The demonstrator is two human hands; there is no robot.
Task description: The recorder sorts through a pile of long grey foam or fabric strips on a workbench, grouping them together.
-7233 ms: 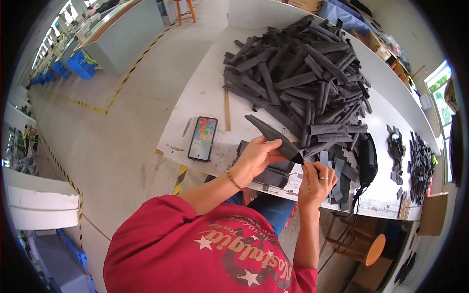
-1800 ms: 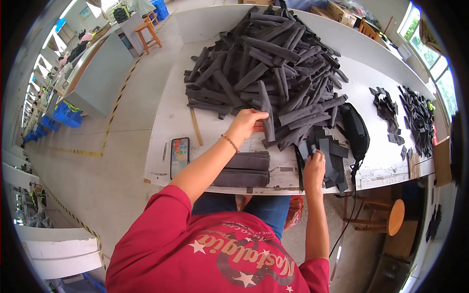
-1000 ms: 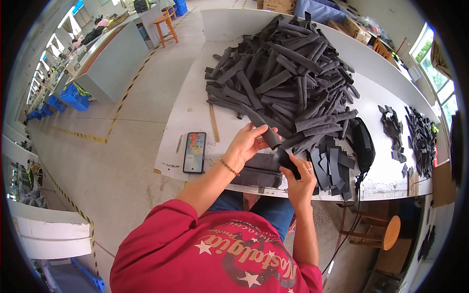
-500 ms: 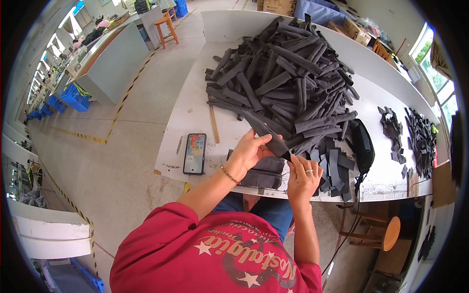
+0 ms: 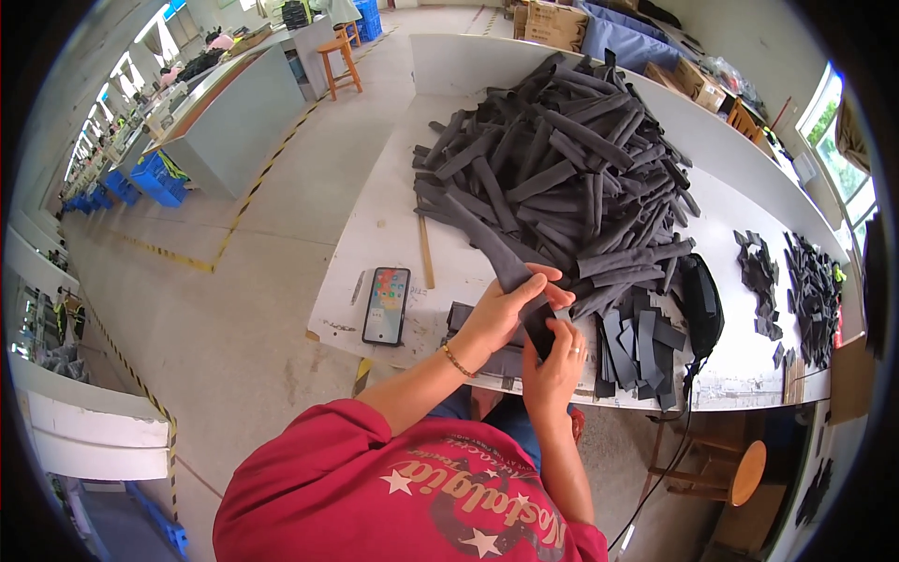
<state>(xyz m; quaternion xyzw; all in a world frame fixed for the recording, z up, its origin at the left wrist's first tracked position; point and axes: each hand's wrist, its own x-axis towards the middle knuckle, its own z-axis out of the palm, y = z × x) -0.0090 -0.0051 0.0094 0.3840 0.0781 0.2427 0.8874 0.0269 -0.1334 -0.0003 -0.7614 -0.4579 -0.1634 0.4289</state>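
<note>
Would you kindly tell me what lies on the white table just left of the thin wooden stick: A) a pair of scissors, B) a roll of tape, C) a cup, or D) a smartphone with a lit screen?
D: a smartphone with a lit screen lies flat on the white table, left of the thin wooden stick.

A heap of strips (image 5: pixel 571 178) fills the tabletop's (image 5: pixel 393 215) middle; a phone (image 5: pixel 387 305) lies near its front left edge, a ruler (image 5: pixel 425 253) just behind.
</note>
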